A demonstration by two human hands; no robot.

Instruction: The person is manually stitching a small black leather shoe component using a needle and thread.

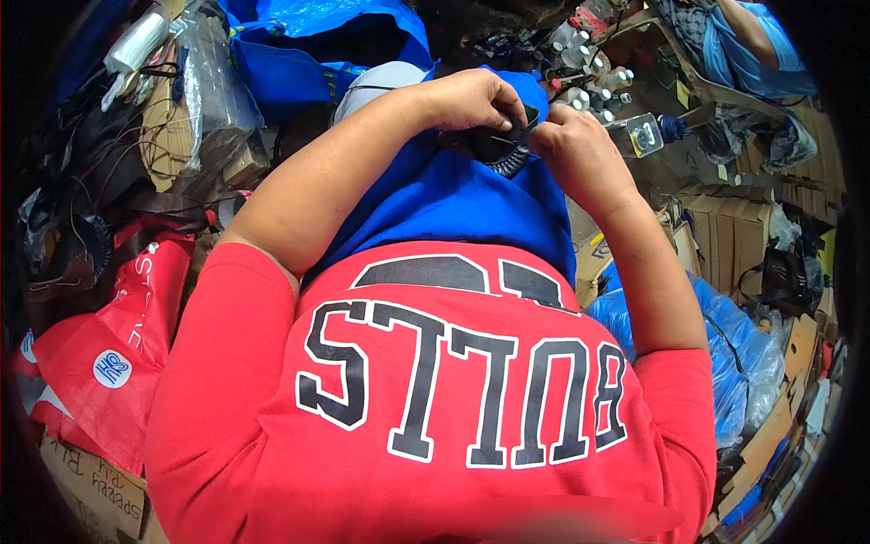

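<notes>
A black shoe [497, 152], with a ridged rim on its near side, lies at the far end of the blue cloth [453, 204] over my lap. My left hand [480, 100] bends over the shoe from the left, fingers curled and closed on its upper part. Just right of it, my right hand [584, 150] is closed in a pinch, thumb and finger pressed together close to the shoe's edge. What sits in that pinch is too small to make out. A thin line, perhaps thread, runs between the two hands. Both hands partly hide the shoe.
Small bottles [594, 77] with white and red caps crowd beyond my right hand, near a clear plastic container [639, 136]. A blue bag [331, 45] lies ahead, a red bag [122, 335] at left. Cardboard [725, 231] and blue plastic [716, 340] lie right. Another person [752, 45] sits upper right.
</notes>
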